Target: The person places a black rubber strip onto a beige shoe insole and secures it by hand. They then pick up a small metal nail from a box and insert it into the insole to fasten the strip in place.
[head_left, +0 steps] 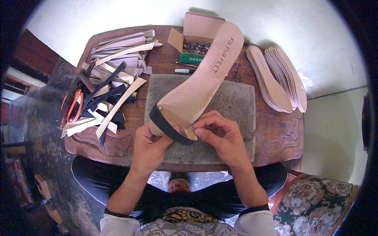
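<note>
A tan insole (pixel 193 92) with dark lettering is held up at a slant over the table, one rounded end toward the back. Across its near end curves a black strap (pixel 168 124) with a pale underside showing at its right end. My left hand (pixel 149 147) grips the near end of the insole at the left, its thumb by the strap. At the right edge, my right hand (pixel 220 133) pinches the strap's pale end between thumb and fingers. Exactly how that end meets the insole is hidden by the fingertips.
Below the insole lies a grey slab (pixel 240 106) on a carved wooden table (pixel 275 129). Cream and black strips (pixel 118 88) and an orange-handled tool (pixel 75 108) lie left. A green box (pixel 191 58) of small metal pieces stands behind, near a marker (pixel 182 71). Stacked insoles (pixel 271 84) lie right.
</note>
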`<state>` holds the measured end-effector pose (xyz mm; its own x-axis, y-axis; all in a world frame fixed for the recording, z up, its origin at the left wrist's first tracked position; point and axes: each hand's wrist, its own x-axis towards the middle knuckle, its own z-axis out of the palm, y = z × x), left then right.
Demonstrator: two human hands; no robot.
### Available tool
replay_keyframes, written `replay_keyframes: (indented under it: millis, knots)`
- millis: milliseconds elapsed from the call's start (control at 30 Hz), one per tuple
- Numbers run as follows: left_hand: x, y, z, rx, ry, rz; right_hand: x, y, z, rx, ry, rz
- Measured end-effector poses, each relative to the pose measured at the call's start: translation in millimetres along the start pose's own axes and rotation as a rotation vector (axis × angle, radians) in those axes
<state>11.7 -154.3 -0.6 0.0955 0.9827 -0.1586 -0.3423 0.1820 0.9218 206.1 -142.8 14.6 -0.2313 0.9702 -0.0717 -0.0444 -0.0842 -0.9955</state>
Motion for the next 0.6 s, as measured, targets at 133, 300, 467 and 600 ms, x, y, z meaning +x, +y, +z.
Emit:
replay_keyframes:
  millis: [133,300,467,600]
  knots:
    - [0.6,-0.7,1.2,0.01,0.004,-0.002,0.1,-1.5,0.3,0.052,0.001,0.089]
    - [-0.1,-2.7,0.5,0.023,0.003,0.0,0.7,-2.3,1.0,0.041,0.01,0.101]
    - [-0.3,-1.3,3.0,0.04,0.016,0.006,1.3,0.1,0.1,0.059,0.015,0.101]
    - [-0.2,-0.8,3.0,0.05,0.004,0.016,2.0,-0.5,0.3,0.046,0.015,0.103]
